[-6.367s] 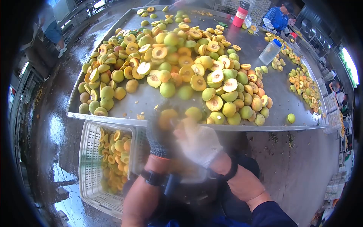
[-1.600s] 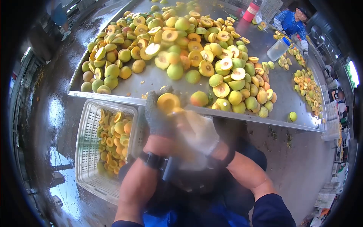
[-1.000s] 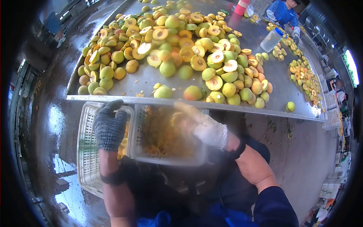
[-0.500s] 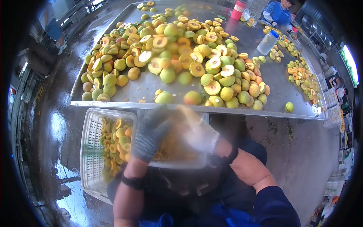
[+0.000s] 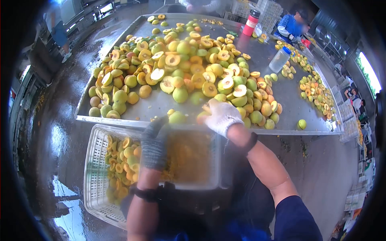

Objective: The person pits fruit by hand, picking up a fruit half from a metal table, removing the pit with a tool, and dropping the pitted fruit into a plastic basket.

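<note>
My left hand [image 5: 154, 146], in a grey glove, hangs above the bins at the table's front edge. Its fingers are blurred and point towards a green peach [image 5: 177, 117] on the table. Over the same edge reaches my right hand [image 5: 224, 119] in a white glove, its fingers closed about a reddish-yellow peach [image 5: 203, 117]. Under my hands is a pale tub [image 5: 219, 160] with blurred yellow-brown contents. Peach halves fill much of the white slotted crate [image 5: 96, 168] at the left. A large heap of whole and halved peaches [image 5: 173, 60] covers the metal table [image 5: 157, 103].
A clear bottle with a blue cap [image 5: 279, 60] and a red flask [image 5: 251, 23] stand towards the back right. One green peach [image 5: 302, 124] lies near the right front edge. A person in blue [image 5: 290, 26] works across the table. Wet floor [image 5: 60, 136] lies left.
My hands, close together above the tub before, are now apart. The right one has moved up to the peach at the table edge. The view has tilted slightly.
</note>
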Motion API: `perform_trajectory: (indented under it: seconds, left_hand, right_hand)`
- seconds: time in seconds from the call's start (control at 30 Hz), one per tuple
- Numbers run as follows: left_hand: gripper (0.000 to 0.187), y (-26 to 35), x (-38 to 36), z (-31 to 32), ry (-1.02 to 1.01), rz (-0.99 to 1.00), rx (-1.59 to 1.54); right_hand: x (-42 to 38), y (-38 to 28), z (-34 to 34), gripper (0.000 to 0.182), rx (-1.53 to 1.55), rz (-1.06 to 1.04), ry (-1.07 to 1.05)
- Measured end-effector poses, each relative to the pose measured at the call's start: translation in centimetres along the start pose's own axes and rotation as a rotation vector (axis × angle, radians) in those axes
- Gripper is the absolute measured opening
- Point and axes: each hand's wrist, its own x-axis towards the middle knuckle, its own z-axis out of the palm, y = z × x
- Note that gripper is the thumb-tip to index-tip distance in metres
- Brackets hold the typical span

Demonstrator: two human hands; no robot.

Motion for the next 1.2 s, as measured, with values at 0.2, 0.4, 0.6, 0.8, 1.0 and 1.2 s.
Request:
perform_trajectory:
  seconds: [0.2, 0.4, 0.6, 0.8, 1.0, 1.2]
  left_hand:
    - [0.027, -1.1, 1.5, 0.6, -0.095, 0.08, 0.14]
    - [0.039, -3.1, 2.8, 2.2, -0.205, -0.002, -0.195]
    - [0.049, -3.2, 0.2, 5.8, -0.192, -0.29, -0.818]
    - [0.051, -4.8, 1.0, 6.6, -0.068, -0.337, -0.888]
    - [0.054, -5.0, 1.5, 6.3, -0.096, -0.36, -0.905]
    - [0.043, -2.1, 0.8, 7.0, -0.009, 0.05, -0.341]
  right_hand:
    - [5.5, -1.7, 1.5, 0.058, -0.348, -0.036, -0.348]
    - [1.2, -0.4, -0.9, 0.051, 1.071, -0.146, -0.368]
    - [-3.9, -0.2, 2.4, 0.061, 1.263, -0.293, -0.315]
    - [-4.2, -1.0, 5.0, 0.058, 0.823, -0.353, 0.138]
    - [-3.6, -0.8, 5.3, 0.043, 0.522, -0.446, 0.473]
    - [-4.1, -0.9, 3.1, 0.022, 1.201, 0.182, -0.23]
